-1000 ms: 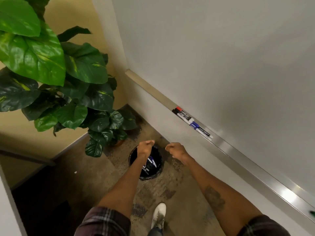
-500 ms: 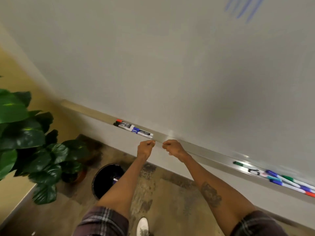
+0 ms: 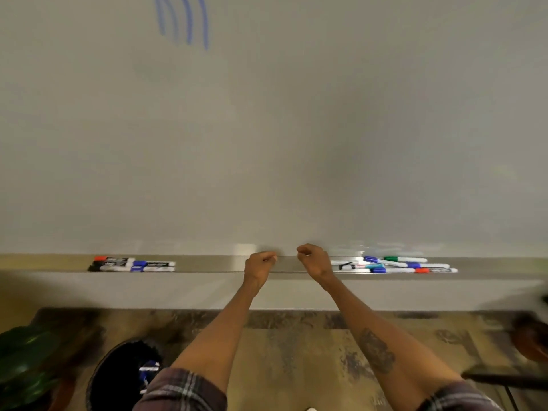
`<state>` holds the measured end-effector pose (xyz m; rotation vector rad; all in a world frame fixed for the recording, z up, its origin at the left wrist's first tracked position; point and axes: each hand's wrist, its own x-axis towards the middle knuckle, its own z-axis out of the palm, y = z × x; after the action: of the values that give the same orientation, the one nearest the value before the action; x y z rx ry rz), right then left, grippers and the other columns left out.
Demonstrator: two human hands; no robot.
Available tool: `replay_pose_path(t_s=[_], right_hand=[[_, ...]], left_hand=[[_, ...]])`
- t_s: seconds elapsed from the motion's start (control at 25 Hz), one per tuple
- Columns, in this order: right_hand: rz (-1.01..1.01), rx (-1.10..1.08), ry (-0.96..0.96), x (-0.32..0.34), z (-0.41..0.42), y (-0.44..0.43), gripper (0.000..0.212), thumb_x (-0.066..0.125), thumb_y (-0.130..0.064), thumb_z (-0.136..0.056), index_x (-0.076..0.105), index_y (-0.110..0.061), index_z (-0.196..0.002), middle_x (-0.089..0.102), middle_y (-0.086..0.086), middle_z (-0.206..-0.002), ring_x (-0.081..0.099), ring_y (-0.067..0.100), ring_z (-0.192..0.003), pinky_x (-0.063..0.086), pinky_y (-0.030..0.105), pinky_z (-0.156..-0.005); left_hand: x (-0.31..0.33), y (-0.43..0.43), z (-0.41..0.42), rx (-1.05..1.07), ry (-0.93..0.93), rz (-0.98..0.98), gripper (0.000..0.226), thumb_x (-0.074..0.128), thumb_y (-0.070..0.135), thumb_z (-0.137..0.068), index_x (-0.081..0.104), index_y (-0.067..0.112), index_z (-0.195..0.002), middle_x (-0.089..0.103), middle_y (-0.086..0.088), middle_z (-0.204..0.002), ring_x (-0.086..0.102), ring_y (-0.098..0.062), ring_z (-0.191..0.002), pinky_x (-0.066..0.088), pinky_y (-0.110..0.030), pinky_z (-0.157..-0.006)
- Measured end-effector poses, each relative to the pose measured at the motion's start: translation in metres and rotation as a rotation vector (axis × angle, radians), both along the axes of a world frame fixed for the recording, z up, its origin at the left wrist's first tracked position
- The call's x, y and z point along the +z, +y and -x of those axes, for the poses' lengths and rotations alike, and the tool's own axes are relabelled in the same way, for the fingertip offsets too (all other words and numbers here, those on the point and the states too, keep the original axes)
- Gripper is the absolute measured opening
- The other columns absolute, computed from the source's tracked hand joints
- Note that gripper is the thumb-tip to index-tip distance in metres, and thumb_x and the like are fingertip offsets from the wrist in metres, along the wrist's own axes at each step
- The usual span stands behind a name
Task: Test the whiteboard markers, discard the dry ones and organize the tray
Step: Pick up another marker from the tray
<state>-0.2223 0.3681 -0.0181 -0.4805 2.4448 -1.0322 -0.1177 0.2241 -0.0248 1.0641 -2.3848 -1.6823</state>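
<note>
Overhead, the whiteboard (image 3: 296, 129) filled most of the view, with four slanted blue strokes (image 3: 184, 22) near its top edge. Below it lay a mottled brown floor (image 3: 296, 351). The metal tray (image 3: 213, 264) ran along the whole bottom edge of the board. A leafy plant (image 3: 23, 366) sat blurred in the lower left corner, and just to its right stood a round black bin (image 3: 112, 381) with at least one blue-and-white marker (image 3: 149, 367) inside.

Both arms reached up from plaid sleeves (image 3: 181, 393) to the middle of the tray. The left hand (image 3: 260, 266) and the right hand (image 3: 315, 260) hung close together in front of it. Each had its fingers curled into a loose fist, thumb against forefinger, with nothing visible in the grip.

On the tray, well to the left of the hands, a tidy group of markers (image 3: 132, 264) lay parallel to the rail, with red, black and blue caps. To the right, near the right hand, a looser group (image 3: 397, 265) with blue, green, teal and red caps lay at crossing angles.
</note>
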Motion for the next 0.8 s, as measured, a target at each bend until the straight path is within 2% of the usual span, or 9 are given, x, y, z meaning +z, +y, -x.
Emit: replay_pose_path(t_s=[0.32,0.48,0.6,0.72,0.8], right_hand=[[-0.054,-0.148,0.027,-0.025,0.043,0.109,0.023,0.056,-0.01,-0.097,0.066,-0.004,-0.117,0.069,0.014,-0.117,0.063,0.026,-0.107,0.048,0.03,-0.093],[-0.089,-0.202,0.042,-0.039,0.057,0.135,0.026,0.055,-0.01,-0.098,0.066,-0.006,-0.121,0.068,0.014,-0.118,0.063,0.026,-0.108,0.045,0.022,-0.086],[-0.083,-0.242,0.046,-0.044,0.067,0.141,0.03,0.053,-0.01,-0.099,0.062,-0.003,-0.127,0.065,0.017,-0.123,0.061,0.03,-0.113,0.047,0.029,-0.094],[-0.082,-0.252,0.017,-0.052,0.076,0.143,0.037,0.05,-0.013,-0.101,0.054,-0.003,-0.136,0.059,0.017,-0.133,0.055,0.032,-0.123,0.045,0.035,-0.101],[-0.072,-0.255,-0.014,-0.059,0.081,0.142,0.039,0.048,-0.018,-0.102,0.05,-0.005,-0.139,0.056,0.017,-0.137,0.053,0.033,-0.126,0.045,0.037,-0.102]], left_hand=[[-0.016,0.079,0.054,-0.108,-0.022,0.029,0.03,0.065,0.016,-0.094,0.069,0.011,-0.124,0.069,-0.006,-0.124,0.064,-0.02,-0.115,0.046,-0.028,-0.105],[-0.023,0.1,0.07,-0.118,-0.03,0.09,0.031,0.061,0.016,-0.096,0.067,0.012,-0.126,0.067,-0.007,-0.128,0.062,-0.021,-0.115,0.042,-0.021,-0.099],[-0.027,0.109,0.08,-0.068,-0.031,0.141,0.03,0.058,0.014,-0.098,0.067,0.008,-0.126,0.067,-0.009,-0.124,0.061,-0.025,-0.114,0.037,-0.017,-0.091],[-0.037,0.116,0.091,-0.031,-0.092,0.124,0.02,0.057,0.013,-0.098,0.072,0.007,-0.111,0.065,-0.006,-0.102,0.057,-0.02,-0.096,0.036,-0.021,-0.082],[-0.046,0.118,0.097,-0.038,-0.117,0.123,0.018,0.057,0.014,-0.098,0.067,0.022,-0.086,0.058,0.0,-0.093,0.054,-0.018,-0.091,0.038,-0.022,-0.077]])
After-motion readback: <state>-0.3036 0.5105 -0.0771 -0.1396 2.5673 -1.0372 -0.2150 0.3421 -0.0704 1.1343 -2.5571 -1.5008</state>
